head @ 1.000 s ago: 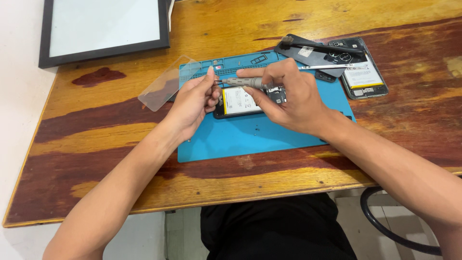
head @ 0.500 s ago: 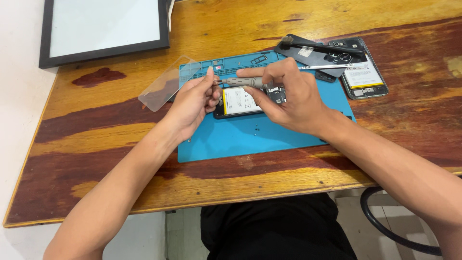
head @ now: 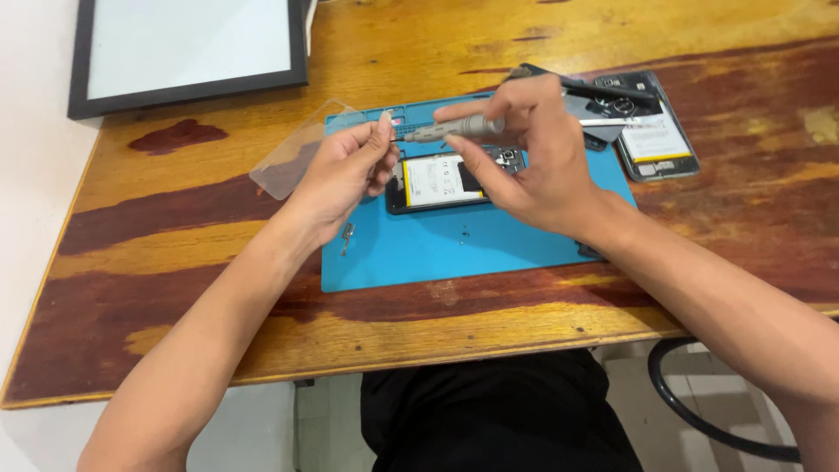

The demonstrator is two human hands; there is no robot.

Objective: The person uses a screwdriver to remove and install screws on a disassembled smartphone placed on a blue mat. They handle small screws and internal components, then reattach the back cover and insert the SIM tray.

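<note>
Head view is showing the right hand [head: 533,166] gripping a grey screwdriver [head: 454,129] while the left hand [head: 345,170] is pinching at its tip. The opened phone [head: 441,182] is lying mid-frame on the blue mat [head: 454,249], back already off, battery still seated.

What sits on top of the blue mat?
On the blue mat lies an opened phone with its battery showing, plus a small metal part and tiny screws. The right hand covers the phone's right end; the mat's far edge is partly hidden.
</note>
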